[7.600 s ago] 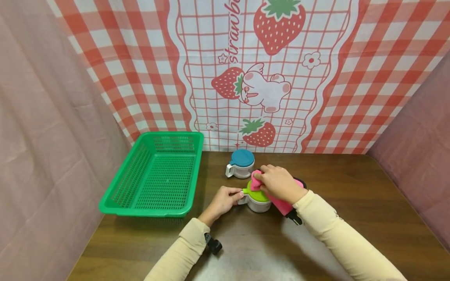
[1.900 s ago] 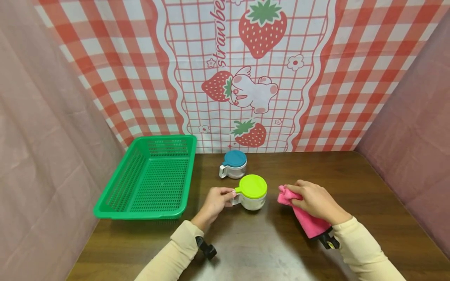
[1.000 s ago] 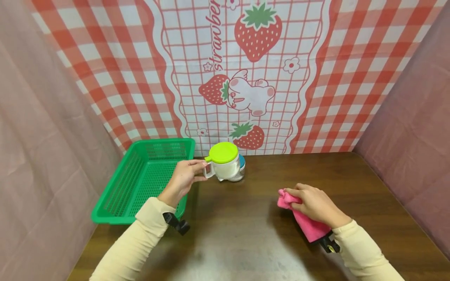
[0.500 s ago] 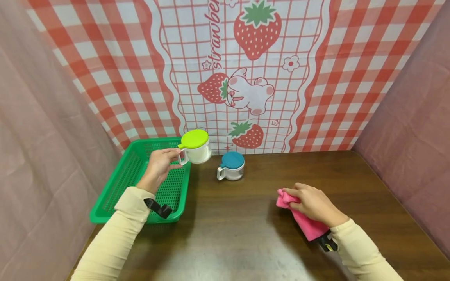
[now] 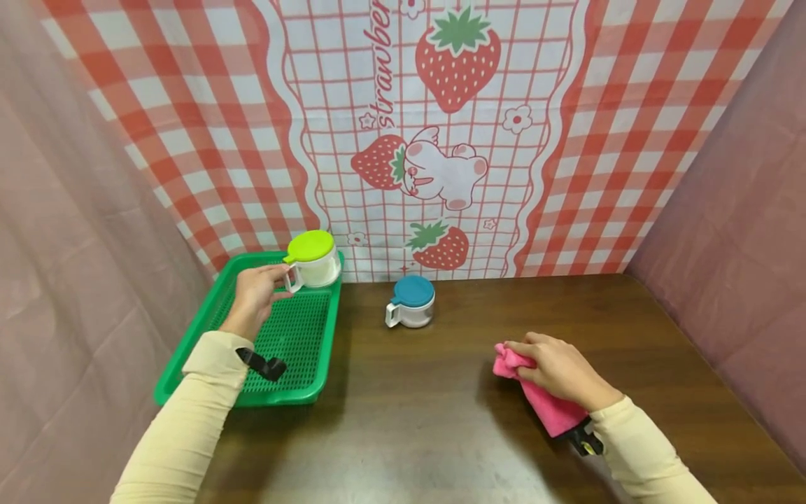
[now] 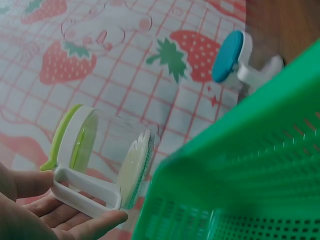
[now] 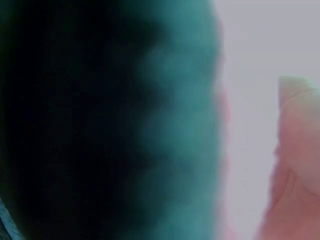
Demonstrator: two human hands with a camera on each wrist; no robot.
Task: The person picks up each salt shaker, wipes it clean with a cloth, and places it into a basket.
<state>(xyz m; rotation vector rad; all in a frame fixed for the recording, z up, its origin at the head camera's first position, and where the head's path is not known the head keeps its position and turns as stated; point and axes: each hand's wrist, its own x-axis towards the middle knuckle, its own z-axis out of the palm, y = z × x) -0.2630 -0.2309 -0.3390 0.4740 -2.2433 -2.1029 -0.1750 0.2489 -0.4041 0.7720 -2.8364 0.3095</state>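
My left hand (image 5: 257, 294) grips the white handle of a clear seasoning jar (image 5: 319, 271) with a lime-green flip lid. The jar is held upright over the far right part of the green basket (image 5: 165, 383); pale contents lie at its bottom in the left wrist view, where the handle (image 6: 82, 192) sits between thumb and fingers. At the right, my right hand (image 5: 562, 369) holds a bunched pink cloth (image 5: 546, 406) low over the table. A second jar (image 5: 412, 304) with a blue lid stands on the table, right of the basket. The right wrist view is mostly blurred, with part of a finger (image 7: 302, 135) showing.
The brown wooden table (image 5: 403, 427) spreads between the hands. A strawberry-print checked curtain (image 5: 434, 175) hangs along its back edge, with pinkish drapes (image 5: 82, 280) at the sides. The basket's raised rim surrounds its perforated floor.
After the pink cloth left the green lid, my left hand lifted that jar and carried it leftward past the blue-lidded one to the basket. My right hand moved right with the cloth, then stayed.
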